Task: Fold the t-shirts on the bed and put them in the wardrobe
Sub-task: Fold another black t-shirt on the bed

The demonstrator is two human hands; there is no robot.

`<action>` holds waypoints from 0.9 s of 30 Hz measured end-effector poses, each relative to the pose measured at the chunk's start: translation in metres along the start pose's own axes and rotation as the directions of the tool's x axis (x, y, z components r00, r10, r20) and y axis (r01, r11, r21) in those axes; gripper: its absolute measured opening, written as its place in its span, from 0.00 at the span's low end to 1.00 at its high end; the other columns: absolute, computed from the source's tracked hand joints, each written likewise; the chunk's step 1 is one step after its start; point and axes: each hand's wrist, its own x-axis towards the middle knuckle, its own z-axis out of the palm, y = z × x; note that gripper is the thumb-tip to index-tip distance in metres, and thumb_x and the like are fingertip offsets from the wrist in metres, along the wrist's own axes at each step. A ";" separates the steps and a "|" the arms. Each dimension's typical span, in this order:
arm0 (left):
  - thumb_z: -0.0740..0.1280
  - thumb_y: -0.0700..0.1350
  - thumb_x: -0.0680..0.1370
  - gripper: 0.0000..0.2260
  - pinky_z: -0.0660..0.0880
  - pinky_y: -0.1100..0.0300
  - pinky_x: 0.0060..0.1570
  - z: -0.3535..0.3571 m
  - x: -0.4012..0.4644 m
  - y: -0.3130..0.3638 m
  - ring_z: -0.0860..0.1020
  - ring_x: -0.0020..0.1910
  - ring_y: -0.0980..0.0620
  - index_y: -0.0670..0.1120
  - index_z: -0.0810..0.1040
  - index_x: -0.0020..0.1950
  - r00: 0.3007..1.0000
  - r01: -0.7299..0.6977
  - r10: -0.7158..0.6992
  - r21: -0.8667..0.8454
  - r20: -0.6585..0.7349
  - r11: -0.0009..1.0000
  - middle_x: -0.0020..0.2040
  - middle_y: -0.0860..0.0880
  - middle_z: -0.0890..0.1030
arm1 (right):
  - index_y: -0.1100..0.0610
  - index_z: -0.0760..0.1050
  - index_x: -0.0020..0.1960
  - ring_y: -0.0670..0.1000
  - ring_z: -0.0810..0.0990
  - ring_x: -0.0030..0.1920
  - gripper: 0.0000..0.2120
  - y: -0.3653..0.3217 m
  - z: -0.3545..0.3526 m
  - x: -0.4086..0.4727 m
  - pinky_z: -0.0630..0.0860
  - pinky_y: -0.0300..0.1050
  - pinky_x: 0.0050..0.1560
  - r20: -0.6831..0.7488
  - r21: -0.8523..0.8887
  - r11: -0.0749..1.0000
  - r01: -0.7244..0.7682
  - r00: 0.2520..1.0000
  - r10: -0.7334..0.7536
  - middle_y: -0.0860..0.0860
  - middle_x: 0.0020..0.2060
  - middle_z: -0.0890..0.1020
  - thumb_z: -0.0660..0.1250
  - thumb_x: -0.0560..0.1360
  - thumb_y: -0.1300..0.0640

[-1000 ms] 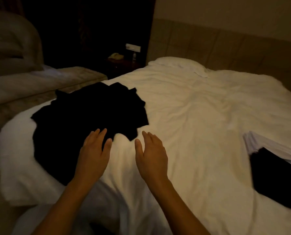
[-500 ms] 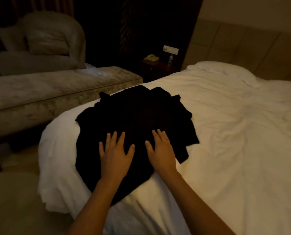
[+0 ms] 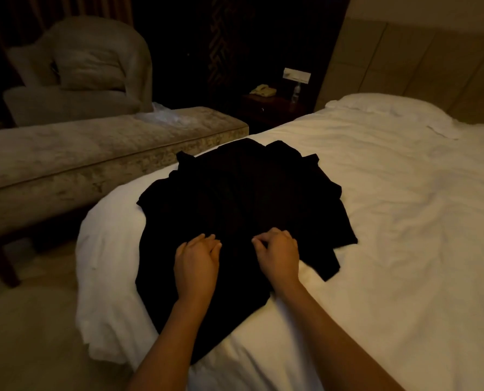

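Both my grips, left hand [image 3: 197, 259] & right hand [image 3: 277, 253], curl into the near part of the black t-shirt pile [image 3: 243, 210], bulk lying straight ahead on bed [image 3: 404, 221].

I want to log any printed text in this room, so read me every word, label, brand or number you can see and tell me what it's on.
No text can be read in this view.
White placard above the bedside table: any print is too small and blurred to read.
Bottle beside the telephone: its label is too small to read.
Black t-shirts under the left hand and right hand: no print shows.
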 end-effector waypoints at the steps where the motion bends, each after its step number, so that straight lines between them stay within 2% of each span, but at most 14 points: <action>1: 0.66 0.46 0.81 0.10 0.72 0.54 0.61 -0.002 -0.002 0.003 0.78 0.61 0.45 0.46 0.84 0.56 1.000 -0.008 0.008 -0.038 -0.014 0.999 0.58 0.48 0.83 | 0.54 0.83 0.53 0.55 0.75 0.54 0.10 0.002 0.000 -0.003 0.69 0.49 0.57 -0.032 0.065 0.998 -0.001 0.999 0.003 0.52 0.48 0.81 0.65 0.79 0.53; 4: 0.65 0.45 0.81 0.09 0.78 0.53 0.49 -0.014 -0.010 0.019 0.80 0.47 0.49 0.46 0.85 0.51 0.997 -0.062 0.052 -0.200 -0.057 0.978 0.45 0.50 0.83 | 0.58 0.82 0.48 0.53 0.76 0.50 0.07 0.007 -0.002 -0.016 0.73 0.47 0.54 -0.156 0.272 0.962 0.022 0.988 0.021 0.51 0.45 0.78 0.66 0.77 0.57; 7: 0.64 0.45 0.81 0.08 0.77 0.58 0.45 -0.023 -0.016 0.040 0.80 0.43 0.55 0.47 0.83 0.50 0.994 -0.092 0.068 -0.296 -0.090 0.951 0.43 0.53 0.82 | 0.55 0.78 0.46 0.48 0.75 0.54 0.08 0.005 -0.009 -0.028 0.70 0.41 0.58 -0.251 0.424 0.902 0.082 0.968 0.030 0.46 0.51 0.77 0.61 0.78 0.56; 9: 0.63 0.44 0.81 0.07 0.74 0.65 0.43 -0.025 -0.017 0.052 0.78 0.42 0.58 0.47 0.81 0.48 0.993 -0.097 0.065 -0.364 -0.100 0.927 0.42 0.54 0.81 | 0.51 0.75 0.50 0.42 0.75 0.56 0.07 0.001 -0.021 -0.035 0.69 0.36 0.59 -0.204 0.568 0.821 0.049 0.975 0.084 0.44 0.55 0.78 0.59 0.82 0.58; 12: 0.62 0.42 0.82 0.07 0.70 0.73 0.40 -0.025 -0.022 0.075 0.77 0.41 0.62 0.49 0.77 0.46 0.991 -0.134 0.106 -0.469 -0.085 0.873 0.40 0.56 0.79 | 0.49 0.72 0.48 0.37 0.75 0.44 0.09 -0.004 -0.046 -0.048 0.70 0.31 0.46 -0.153 0.729 0.684 0.007 0.976 0.152 0.45 0.44 0.77 0.55 0.84 0.58; 15: 0.60 0.48 0.80 0.06 0.69 0.74 0.40 -0.024 -0.036 0.100 0.77 0.42 0.64 0.50 0.76 0.47 0.977 -0.205 0.209 -0.523 -0.053 0.827 0.40 0.56 0.78 | 0.51 0.70 0.50 0.39 0.74 0.41 0.08 0.001 -0.067 -0.057 0.70 0.30 0.43 -0.201 0.757 0.653 0.016 0.957 0.209 0.47 0.42 0.75 0.54 0.84 0.56; 20: 0.60 0.49 0.79 0.06 0.71 0.72 0.42 -0.025 -0.072 0.129 0.78 0.44 0.62 0.54 0.76 0.46 0.952 -0.240 0.307 -0.587 0.015 0.773 0.42 0.57 0.80 | 0.47 0.71 0.49 0.39 0.75 0.44 0.09 0.019 -0.100 -0.072 0.69 0.29 0.45 -0.227 0.697 0.717 -0.022 0.941 0.249 0.46 0.44 0.77 0.55 0.84 0.57; 24: 0.61 0.48 0.79 0.07 0.72 0.70 0.40 -0.035 -0.096 0.155 0.79 0.41 0.59 0.53 0.77 0.43 0.952 -0.187 0.300 -0.661 0.060 0.726 0.41 0.58 0.80 | 0.53 0.74 0.46 0.44 0.77 0.42 0.10 0.032 -0.133 -0.097 0.72 0.36 0.44 -0.197 0.705 0.708 -0.049 0.945 0.262 0.49 0.41 0.79 0.57 0.83 0.58; 27: 0.63 0.40 0.82 0.09 0.73 0.69 0.39 -0.042 -0.113 0.182 0.79 0.40 0.58 0.49 0.79 0.43 0.948 -0.153 0.303 -0.692 0.099 0.706 0.40 0.56 0.81 | 0.57 0.72 0.39 0.45 0.74 0.37 0.14 0.040 -0.162 -0.123 0.71 0.43 0.42 -0.136 0.765 0.640 -0.076 0.952 0.275 0.50 0.35 0.76 0.58 0.83 0.54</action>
